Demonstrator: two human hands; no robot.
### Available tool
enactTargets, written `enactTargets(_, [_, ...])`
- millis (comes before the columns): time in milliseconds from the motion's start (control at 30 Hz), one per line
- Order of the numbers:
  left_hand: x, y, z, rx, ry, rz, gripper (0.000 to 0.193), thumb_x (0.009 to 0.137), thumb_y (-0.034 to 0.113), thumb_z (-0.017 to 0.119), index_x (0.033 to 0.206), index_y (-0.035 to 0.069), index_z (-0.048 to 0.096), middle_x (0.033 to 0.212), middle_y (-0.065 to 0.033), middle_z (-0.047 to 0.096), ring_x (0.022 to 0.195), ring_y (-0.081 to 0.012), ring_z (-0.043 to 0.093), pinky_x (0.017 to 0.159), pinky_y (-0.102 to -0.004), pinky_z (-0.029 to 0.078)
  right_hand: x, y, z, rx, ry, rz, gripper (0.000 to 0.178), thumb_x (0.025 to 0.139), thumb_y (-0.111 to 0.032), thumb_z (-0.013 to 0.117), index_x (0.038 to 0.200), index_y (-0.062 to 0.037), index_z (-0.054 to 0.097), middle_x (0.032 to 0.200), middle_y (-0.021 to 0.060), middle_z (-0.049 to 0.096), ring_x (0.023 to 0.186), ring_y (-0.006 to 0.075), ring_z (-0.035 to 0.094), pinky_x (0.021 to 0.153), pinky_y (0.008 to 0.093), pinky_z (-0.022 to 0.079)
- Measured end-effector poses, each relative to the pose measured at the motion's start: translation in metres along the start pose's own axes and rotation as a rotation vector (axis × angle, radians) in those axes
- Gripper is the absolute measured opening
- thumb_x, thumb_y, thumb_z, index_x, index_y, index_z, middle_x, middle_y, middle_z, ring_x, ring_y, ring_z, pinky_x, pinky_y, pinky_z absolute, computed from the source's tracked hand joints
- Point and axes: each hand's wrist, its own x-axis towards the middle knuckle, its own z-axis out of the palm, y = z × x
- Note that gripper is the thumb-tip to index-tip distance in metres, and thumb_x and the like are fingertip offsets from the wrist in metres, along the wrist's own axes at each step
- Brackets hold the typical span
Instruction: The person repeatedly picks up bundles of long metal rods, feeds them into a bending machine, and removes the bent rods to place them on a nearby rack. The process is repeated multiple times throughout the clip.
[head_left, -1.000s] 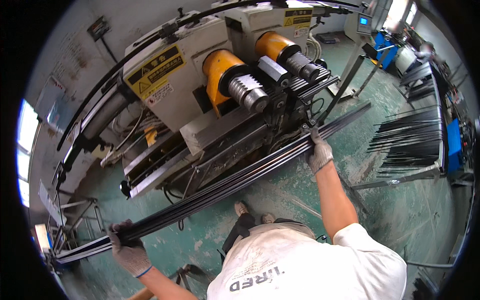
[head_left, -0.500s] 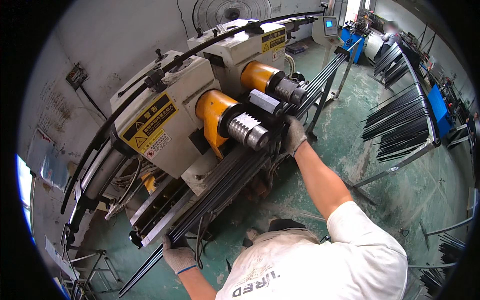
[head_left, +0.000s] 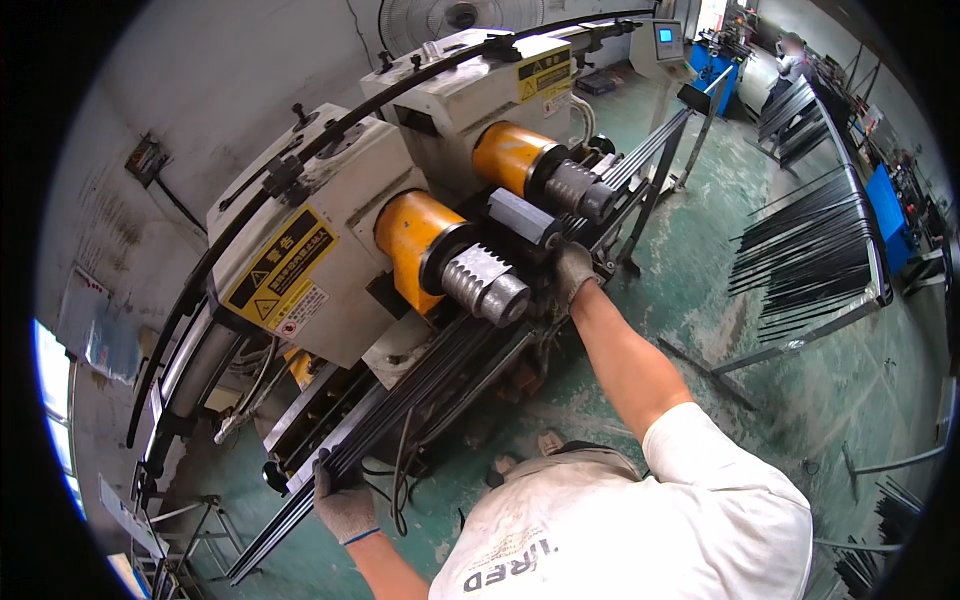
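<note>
Several long dark bars [head_left: 425,375] lie slantwise along the front of the pale machine [head_left: 345,165], below its orange cylinders [head_left: 408,225]. I have my gloved left hand [head_left: 343,507] curled around them; my right hand [head_left: 573,272] is near the grey hexagonal block [head_left: 520,216], fingers hidden, grip impossible to tell.

Rods [head_left: 425,375] along machine [head_left: 355,180] front; rack [head_left: 800,343] bearing other rods [head_left: 800,250] at right.

dark rods [head_left: 410,388] lie along the machine bed [head_left: 328,440]; on the green floor [head_left: 720,430] stands a rack [head_left: 881,292].
</note>
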Motion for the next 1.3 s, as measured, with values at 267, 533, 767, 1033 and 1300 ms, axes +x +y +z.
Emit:
enactTargets(267, [0.014,0.030,-0.059,-0.054,0.197,0.066,0.030,0.112,0.018,0.063,0.128,-0.001,0.081,0.130,-0.0160,0.083,0.121,-0.0323,0.078,0.113,-0.0510,0.060,0.005,0.016,-0.006,0.182,-0.145,0.095,0.029,0.107,-0.030,0.073,0.116,-0.0041,0.081,0.095,0.0064,0.078,0.082,0.0241,0.074,0.071,0.0399,0.058])
enactTargets(533, [0.025,0.033,-0.044,0.112,0.069,0.165,0.033,0.113,0.026,0.070,0.129,-0.002,0.080,0.128,-0.0145,0.083,0.122,-0.0283,0.078,0.116,-0.0436,0.059,0.005,0.010,0.004,0.634,-0.197,0.111,0.029,0.111,-0.025,0.056,0.125,-0.0079,0.076,0.113,0.0098,0.078,0.104,0.0295,0.074,0.093,0.0436,0.058])
enactTargets(767, [0.032,-0.051,-0.005,0.026,-0.017,-0.027,0.034,0.115,0.024,0.066,0.134,-0.002,0.076,0.138,-0.0179,0.078,0.130,-0.0341,0.073,0.119,-0.0511,0.056,0.018,0.035,0.001,0.646,-0.136,0.103,0.031,0.114,-0.022,0.056,0.137,-0.0061,0.069,0.131,0.0115,0.076,0.117,0.0301,0.073,0.102,0.0422,0.059])
enactTargets(1033, [0.024,-0.037,-0.001,0.029,-0.084,0.001,0.038,0.115,0.025,0.064,0.141,0.000,0.074,0.143,-0.0180,0.077,0.135,-0.0358,0.071,0.122,-0.0554,0.054,0.003,0.008,0.000,0.564,-0.035,0.061,0.020,0.106,-0.024,0.073,0.114,-0.0058,0.073,0.095,0.0105,0.075,0.072,0.0274,0.071,0.065,0.0423,0.056])
enactTargets(1300, [0.024,-0.017,-0.013,0.063,-0.001,0.137,0.034,0.115,0.019,0.062,0.139,-0.001,0.075,0.141,-0.0163,0.077,0.135,-0.0322,0.070,0.123,-0.0487,0.053,0.030,0.054,-0.015,0.267,-0.054,-0.016,0.032,0.108,-0.038,0.076,0.113,-0.0059,0.077,0.096,0.0058,0.076,0.079,0.0211,0.071,0.071,0.0378,0.055])
